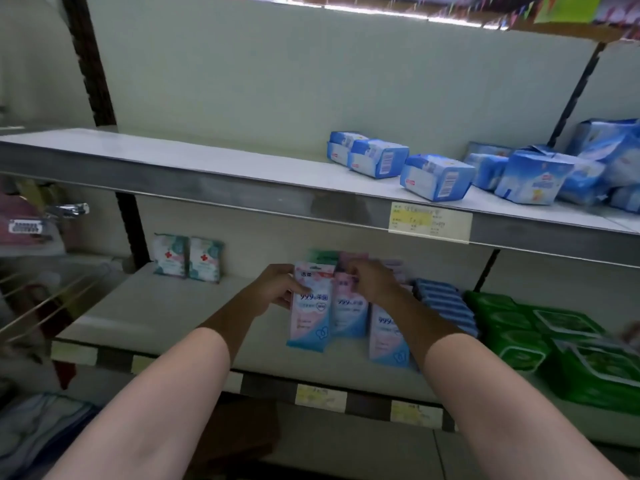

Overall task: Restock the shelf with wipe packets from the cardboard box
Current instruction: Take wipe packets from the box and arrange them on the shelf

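Both my hands reach into the lower shelf (166, 306). My left hand (275, 284) grips the left edge of an upright pink-and-blue wipe packet (310, 313). My right hand (372, 280) rests on the top of a second pink-and-blue packet (349, 313) standing beside the first. A third packet of the same kind (388, 337) stands to the right, partly hidden by my right forearm. Green and pink packets behind them show only at their tops. The cardboard box is not in view.
Two white-and-teal packets (188, 258) stand at the shelf's back left. Blue packs (446, 304) and green wipe packs (554, 351) fill the right of the lower shelf. Blue packages (436, 176) lie on the upper shelf (173, 157), with a yellow price label (429, 221) on its edge.
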### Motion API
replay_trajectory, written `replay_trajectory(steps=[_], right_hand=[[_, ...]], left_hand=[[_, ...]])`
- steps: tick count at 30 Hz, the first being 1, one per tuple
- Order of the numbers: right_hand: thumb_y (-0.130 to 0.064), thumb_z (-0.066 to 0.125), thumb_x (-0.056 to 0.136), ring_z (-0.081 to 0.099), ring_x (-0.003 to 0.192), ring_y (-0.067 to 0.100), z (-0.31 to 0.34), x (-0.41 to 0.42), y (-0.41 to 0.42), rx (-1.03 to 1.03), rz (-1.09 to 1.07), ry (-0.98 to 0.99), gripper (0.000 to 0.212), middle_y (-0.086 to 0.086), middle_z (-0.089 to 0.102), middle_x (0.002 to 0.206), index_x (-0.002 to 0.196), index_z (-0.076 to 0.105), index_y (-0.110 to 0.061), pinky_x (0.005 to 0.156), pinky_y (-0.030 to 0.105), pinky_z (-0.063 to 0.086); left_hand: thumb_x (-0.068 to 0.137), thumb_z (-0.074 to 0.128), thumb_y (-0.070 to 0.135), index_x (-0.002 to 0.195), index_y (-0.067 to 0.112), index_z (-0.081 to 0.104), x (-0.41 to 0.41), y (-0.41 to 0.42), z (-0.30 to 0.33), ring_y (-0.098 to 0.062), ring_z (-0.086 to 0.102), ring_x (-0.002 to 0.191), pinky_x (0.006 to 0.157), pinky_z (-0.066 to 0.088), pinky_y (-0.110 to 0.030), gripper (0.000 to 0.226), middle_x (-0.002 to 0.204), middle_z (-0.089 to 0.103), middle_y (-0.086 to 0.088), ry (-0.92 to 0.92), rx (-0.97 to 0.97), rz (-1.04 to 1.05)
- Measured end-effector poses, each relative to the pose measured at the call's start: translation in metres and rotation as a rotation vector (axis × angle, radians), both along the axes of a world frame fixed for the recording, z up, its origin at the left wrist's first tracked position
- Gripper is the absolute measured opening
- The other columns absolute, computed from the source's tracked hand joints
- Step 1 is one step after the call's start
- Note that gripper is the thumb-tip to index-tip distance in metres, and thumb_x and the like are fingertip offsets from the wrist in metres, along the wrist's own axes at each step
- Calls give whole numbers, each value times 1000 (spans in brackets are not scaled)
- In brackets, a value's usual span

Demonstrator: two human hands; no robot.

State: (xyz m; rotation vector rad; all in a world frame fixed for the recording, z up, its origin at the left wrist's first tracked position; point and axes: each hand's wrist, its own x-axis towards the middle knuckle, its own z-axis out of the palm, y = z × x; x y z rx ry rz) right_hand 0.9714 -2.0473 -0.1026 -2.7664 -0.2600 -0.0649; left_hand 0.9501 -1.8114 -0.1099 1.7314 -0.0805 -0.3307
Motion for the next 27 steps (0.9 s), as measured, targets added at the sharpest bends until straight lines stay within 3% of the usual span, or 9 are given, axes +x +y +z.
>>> replay_trajectory(steps=[2,5,8,14,17,22,25,27], right_hand=[[-12,56,90,63,90,13,-6,3,2,-6,-50,-63,35,0,66,110,123,64,-18,72,15,48],[-8,61,82,59,103,29,-12,9,5,-138,-107,-193,44,14,63,116,126,58,-13,85,32,52],[-18,69,80,52,108,34,-8,5,6,-201,-138,-223,45,17,57,116,121,53,-10,86,35,47],[-22,65,82,54,105,37,-13,-9,-4,-133,-173,-264,41,19,58,113,119,57,-7,85,34,45],[-19,59,83,56,99,37,-13,-26,-13,-86,-199,-311,28,18,60,106,108,59,-7,81,35,47],[-13,64,79,56,97,33,-14,-57,-42,21,-289,-304,24,16,60,104,103,61,-8,81,36,50],[-11,65,81,56,95,31,-19,-76,-56,84,-361,-319,21,16,61,101,100,61,-6,79,34,48],[-4,62,80,56,92,32,-23,-87,-62,126,-386,-336,14,19,62,96,94,62,-2,75,33,44]], left_hand=[[72,77,0,107,9,71,-5,2,-7,-33,73,82,70,59,-37,37,91,75,-16,11,6,-9],[72,78,1,106,10,72,-10,7,-15,-32,73,83,74,60,-39,36,92,75,-16,24,16,-39],[73,78,-1,109,10,71,-12,10,-16,-31,73,84,75,60,-38,38,95,75,-15,26,38,-107],[75,79,2,113,12,68,-19,-17,-13,-26,73,87,71,60,-33,40,97,75,-10,48,134,-308],[73,82,4,117,10,67,-20,-45,-18,-25,72,93,77,60,-38,46,104,73,-10,49,218,-418],[72,83,3,134,0,51,-18,-93,-43,-27,68,100,69,61,-37,70,124,63,-17,31,230,-384],[73,84,9,127,1,59,-19,-117,-58,-25,66,106,87,56,-35,60,123,65,-16,-52,253,-308],[73,85,22,135,5,54,-18,-129,-64,-25,56,122,100,47,-31,71,135,57,-13,-184,413,-247]])
